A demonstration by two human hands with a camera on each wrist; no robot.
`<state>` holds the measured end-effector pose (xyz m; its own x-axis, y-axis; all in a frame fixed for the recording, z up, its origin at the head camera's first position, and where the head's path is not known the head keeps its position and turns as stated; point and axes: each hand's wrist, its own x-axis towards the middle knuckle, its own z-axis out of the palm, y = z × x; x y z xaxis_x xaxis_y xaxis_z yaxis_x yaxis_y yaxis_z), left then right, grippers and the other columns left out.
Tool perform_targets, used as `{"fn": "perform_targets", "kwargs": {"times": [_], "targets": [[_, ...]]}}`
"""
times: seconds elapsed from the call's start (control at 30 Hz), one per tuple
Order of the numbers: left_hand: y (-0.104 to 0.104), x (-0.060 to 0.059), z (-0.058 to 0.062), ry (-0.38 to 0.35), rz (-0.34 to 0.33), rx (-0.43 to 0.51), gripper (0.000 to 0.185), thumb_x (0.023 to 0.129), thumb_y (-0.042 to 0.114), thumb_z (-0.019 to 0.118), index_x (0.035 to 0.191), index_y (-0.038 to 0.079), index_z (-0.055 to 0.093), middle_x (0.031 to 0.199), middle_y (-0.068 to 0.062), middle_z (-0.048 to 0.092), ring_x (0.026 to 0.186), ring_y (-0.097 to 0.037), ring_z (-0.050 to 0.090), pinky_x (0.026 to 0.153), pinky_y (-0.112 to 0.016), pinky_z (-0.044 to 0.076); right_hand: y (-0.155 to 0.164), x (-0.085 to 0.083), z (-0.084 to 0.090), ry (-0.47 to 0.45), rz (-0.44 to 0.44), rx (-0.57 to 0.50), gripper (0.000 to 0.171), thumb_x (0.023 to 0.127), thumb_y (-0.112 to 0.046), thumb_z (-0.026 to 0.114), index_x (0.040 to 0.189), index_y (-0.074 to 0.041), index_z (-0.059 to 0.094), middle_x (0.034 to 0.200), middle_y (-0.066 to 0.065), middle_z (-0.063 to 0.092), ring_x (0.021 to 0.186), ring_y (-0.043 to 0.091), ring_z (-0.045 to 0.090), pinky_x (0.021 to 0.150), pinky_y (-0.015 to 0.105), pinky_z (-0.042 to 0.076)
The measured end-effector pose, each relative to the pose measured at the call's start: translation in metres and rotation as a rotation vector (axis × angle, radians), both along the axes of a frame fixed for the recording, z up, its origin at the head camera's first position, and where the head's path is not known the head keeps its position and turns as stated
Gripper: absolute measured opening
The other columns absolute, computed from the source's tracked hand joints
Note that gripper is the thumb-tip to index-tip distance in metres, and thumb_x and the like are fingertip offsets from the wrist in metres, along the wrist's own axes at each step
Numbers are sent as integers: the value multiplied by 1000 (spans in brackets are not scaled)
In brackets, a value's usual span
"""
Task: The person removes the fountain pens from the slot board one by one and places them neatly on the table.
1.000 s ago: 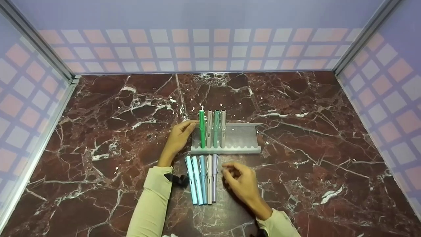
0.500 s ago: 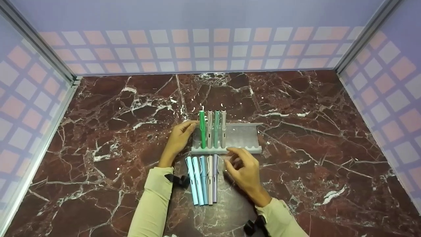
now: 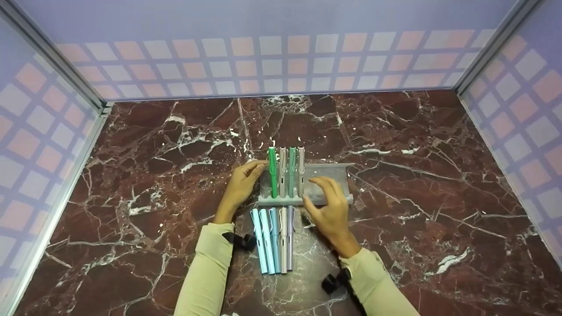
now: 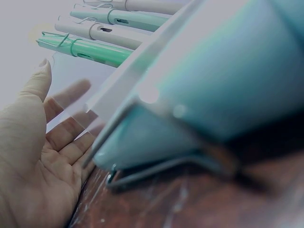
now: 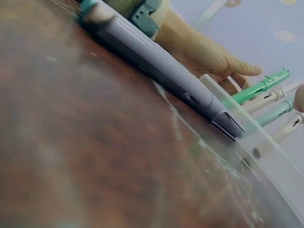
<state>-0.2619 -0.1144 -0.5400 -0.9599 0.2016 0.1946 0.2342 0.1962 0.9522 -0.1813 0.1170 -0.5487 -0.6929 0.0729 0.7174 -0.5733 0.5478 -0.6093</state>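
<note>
While five pens (image 3: 276, 241) front rack (image 3: 329, 171), tiled walls (image 3: 285, 48) edge marbled tabletop (image 3: 153, 175).

Lilac walls (image 3: 281, 17) w/ pink/wht squares (image 3: 243, 45) (dk. marbled tbl. (image 3: 417, 184))

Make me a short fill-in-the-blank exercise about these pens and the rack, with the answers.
1. The clear rack holds ____ pens.
2. Of those, the bright ____ one is nearest the left hand.
3. In front of the rack lies a row of ____ loose pens.
4. In the head view, the purple pen is at that row's ____ end.

Missing words: four; green; five; right.
</note>
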Motion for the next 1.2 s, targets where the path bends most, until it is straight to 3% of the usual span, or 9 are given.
{"fn": "perform_targets", "kwargs": {"times": [0.13, 0.4, 0.6, 0.77, 1.0, 1.2], "targets": [[2, 3, 3, -9, 14, 1, 28, 104, 10, 53, 119, -8, 67, 118, -25, 69, 115, -41, 63, 106, -48, 46, 0, -6, 0, -13, -26, 1, 40, 74, -7, 82, 112, -3, 69, 111, 14, 68, 104, 31, 63, 97, 43, 51], [6, 20, 34, 7, -12, -20, 26, 103, 7, 52, 118, -10, 66, 116, -29, 68, 111, -47, 61, 103, -48, 47, -2, -16, 2, -81, -44, 14, 40, 76, -10, 83, 114, -5, 69, 112, 13, 69, 103, 30, 63, 92, 45, 49], [6, 22, 38, -2, -12, 4, 26, 103, 6, 53, 118, -12, 65, 117, -30, 67, 113, -49, 60, 104, -51, 46, -4, -15, 2, -191, -82, 158, 34, 81, -21, 83, 110, -7, 71, 105, 9, 73, 93, 28, 65, 85, 45, 44], [5, 21, 36, 14, -20, -16, 26, 103, 5, 52, 118, -12, 65, 118, -29, 67, 114, -46, 61, 104, -49, 47, -4, -12, 2, -257, -109, 291, 30, 84, -30, 80, 102, -7, 73, 91, 8, 75, 80, 27, 65, 83, 45, 43], [4, 20, 34, 16, -32, -18, 27, 104, 6, 51, 119, -11, 66, 117, -28, 68, 114, -45, 61, 104, -49, 47, -3, -10, 1, -283, -101, 289, 30, 85, -32, 79, 101, -7, 74, 89, 8, 76, 79, 27, 67, 85, 46, 43], [0, 5, 5, 16, -14, -13, 26, 104, 11, 53, 119, -3, 69, 116, -19, 71, 112, -35, 64, 103, -44, 48, -3, -10, 0, -257, -91, 262, 28, 85, -29, 80, 101, -6, 74, 90, 8, 76, 79, 27, 67, 83, 45, 43]]}}
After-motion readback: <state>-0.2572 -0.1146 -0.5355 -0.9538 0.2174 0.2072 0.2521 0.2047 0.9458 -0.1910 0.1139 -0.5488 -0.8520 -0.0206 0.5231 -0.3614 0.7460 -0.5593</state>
